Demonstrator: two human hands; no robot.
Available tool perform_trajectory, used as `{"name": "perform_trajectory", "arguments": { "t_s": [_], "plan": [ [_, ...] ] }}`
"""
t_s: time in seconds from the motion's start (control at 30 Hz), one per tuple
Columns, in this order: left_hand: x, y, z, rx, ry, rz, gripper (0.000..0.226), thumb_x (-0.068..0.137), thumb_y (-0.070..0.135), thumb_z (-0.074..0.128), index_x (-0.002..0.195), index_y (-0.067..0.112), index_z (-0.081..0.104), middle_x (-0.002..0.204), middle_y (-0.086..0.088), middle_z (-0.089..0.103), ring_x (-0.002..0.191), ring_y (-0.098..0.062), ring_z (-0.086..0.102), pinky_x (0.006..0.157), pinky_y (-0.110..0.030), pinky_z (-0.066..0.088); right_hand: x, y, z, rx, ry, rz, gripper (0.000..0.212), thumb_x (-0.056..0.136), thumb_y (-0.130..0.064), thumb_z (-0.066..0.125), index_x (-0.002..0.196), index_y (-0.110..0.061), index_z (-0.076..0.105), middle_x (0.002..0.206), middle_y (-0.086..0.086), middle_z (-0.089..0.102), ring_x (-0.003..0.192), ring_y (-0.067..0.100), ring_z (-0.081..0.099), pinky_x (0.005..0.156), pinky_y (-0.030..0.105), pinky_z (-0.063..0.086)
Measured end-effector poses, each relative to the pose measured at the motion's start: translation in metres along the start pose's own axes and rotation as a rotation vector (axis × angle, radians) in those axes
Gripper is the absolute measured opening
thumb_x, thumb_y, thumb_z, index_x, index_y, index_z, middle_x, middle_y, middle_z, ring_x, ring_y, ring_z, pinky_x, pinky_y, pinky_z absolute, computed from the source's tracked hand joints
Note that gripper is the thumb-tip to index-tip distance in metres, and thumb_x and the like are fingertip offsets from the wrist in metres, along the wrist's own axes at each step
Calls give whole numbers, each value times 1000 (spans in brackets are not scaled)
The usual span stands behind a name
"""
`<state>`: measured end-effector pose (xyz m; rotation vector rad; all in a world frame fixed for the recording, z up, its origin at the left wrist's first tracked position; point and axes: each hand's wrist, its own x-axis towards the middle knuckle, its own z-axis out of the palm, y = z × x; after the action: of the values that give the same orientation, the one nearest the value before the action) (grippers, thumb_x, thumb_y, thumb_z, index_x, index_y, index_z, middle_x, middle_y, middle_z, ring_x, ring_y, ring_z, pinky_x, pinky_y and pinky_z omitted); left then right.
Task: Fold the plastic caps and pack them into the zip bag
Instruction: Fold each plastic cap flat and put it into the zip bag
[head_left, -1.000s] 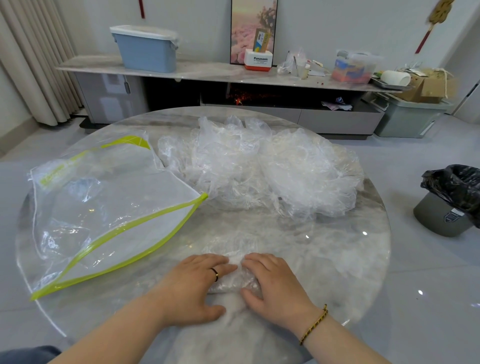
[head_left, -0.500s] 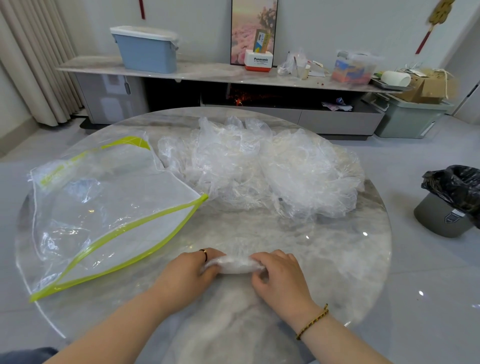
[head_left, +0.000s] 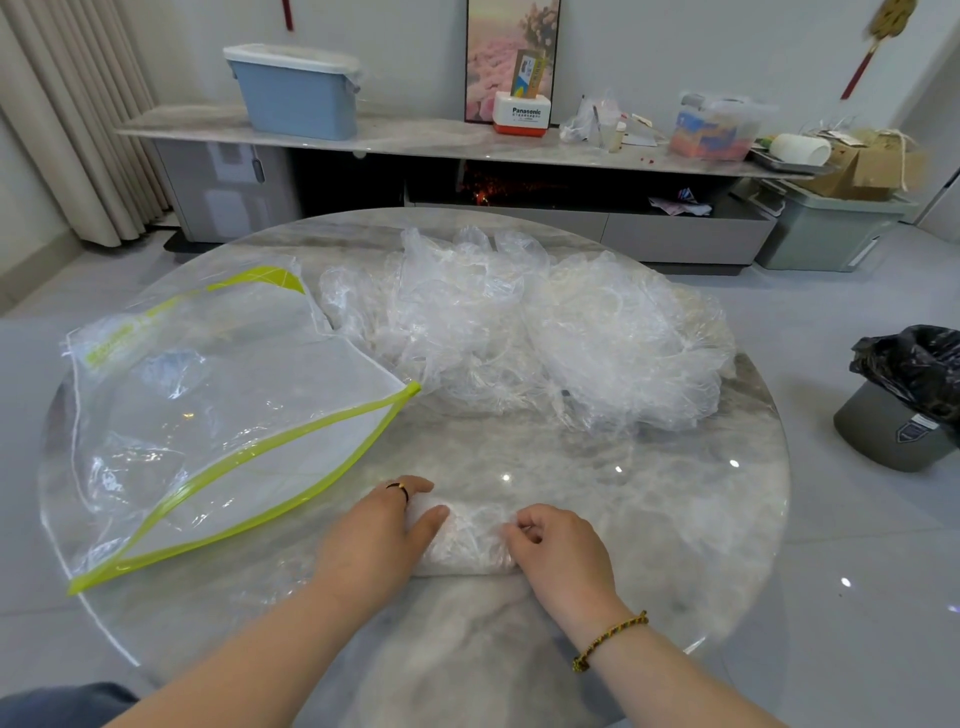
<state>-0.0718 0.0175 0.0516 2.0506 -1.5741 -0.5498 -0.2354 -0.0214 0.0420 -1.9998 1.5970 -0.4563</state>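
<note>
Head view of round marble table (head_left: 675, 519). At near centre, folded cap (head_left: 470, 540) lying on the top and held at both ends: left end wrapped by left hand (head_left: 379, 535) with thumb laid over it, right end pinched by curled fingers of right hand (head_left: 561, 551). At left, zip bag (head_left: 223, 415), clear with yellow-green edging, lying flat, mouth parted. At far centre and right, pile of caps (head_left: 519, 332), unfolded, just beside the bag's tip. On floor at right, bin (head_left: 898, 415) with black liner.

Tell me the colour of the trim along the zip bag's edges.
Bright yellow-green, on an otherwise clear zip bag; it shows plainly in the head view.
</note>
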Motion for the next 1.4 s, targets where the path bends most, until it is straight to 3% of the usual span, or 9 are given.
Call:
{"name": "perform_trajectory", "arguments": {
  "t_s": [0.2,0.47,0.63,0.77,0.9,0.97,1.1,1.27,1.4],
  "plan": [
    [0,5,1,200,-104,36,47,87,46,55,130,29,44,128,7,50,120,-9,45,92,-19,35,-1,-5,-5,-70,5,3,20,93,-35,47,97,-24,64,72,-15,58,76,8,55,80,20,40],
    [2,7,2,378,-178,60,36,93,41,45,125,25,50,124,5,54,119,-14,44,93,-20,29,7,-2,-17,296,34,132,13,89,-28,57,96,-23,46,71,-11,45,62,2,44,59,12,36],
    [9,2,2,-179,-84,-113,24,92,23,53,70,21,44,68,5,48,74,-20,53,60,-23,33,4,-7,-15,571,-75,267,14,92,-24,54,79,-17,52,76,-2,54,60,9,53,50,14,43],
    [5,8,-1,-566,-33,-130,25,86,10,62,65,16,50,56,7,48,47,1,45,49,-12,33,-4,-19,-5,900,-279,293,17,90,-17,56,100,-5,59,98,13,66,79,16,64,63,21,54],
    [0,14,1,-634,-63,-88,28,82,7,67,62,17,50,46,12,47,42,2,42,46,-9,33,-4,-27,0,982,-164,231,19,82,-16,66,89,1,63,88,17,70,80,21,65,80,38,53],
    [-2,15,0,-601,-60,-63,28,82,10,67,63,18,48,51,12,44,43,1,40,48,-10,33,-1,-32,1,910,-87,235,42,69,-32,72,82,7,59,81,16,64,77,26,61,82,47,50],
    [-5,14,-15,-498,66,-22,16,86,22,63,76,28,52,72,13,51,63,-2,47,58,-7,37,11,-37,3,911,-12,258,11,84,-11,62,77,-3,58,80,19,61,76,29,59,76,44,50],
    [2,-22,-55,136,539,325,28,77,36,47,86,17,66,93,0,66,87,-11,45,70,-21,38,17,-48,5,932,-22,226,6,86,-6,57,81,-7,53,75,11,52,70,19,48,60,26,41],
    [3,-48,-72,409,632,260,52,52,16,85,99,13,63,100,-15,66,94,-24,39,79,-39,42,16,-58,11,883,-99,175,15,87,-5,56,72,-9,54,69,4,56,61,13,52,52,16,43]
  ]
}}
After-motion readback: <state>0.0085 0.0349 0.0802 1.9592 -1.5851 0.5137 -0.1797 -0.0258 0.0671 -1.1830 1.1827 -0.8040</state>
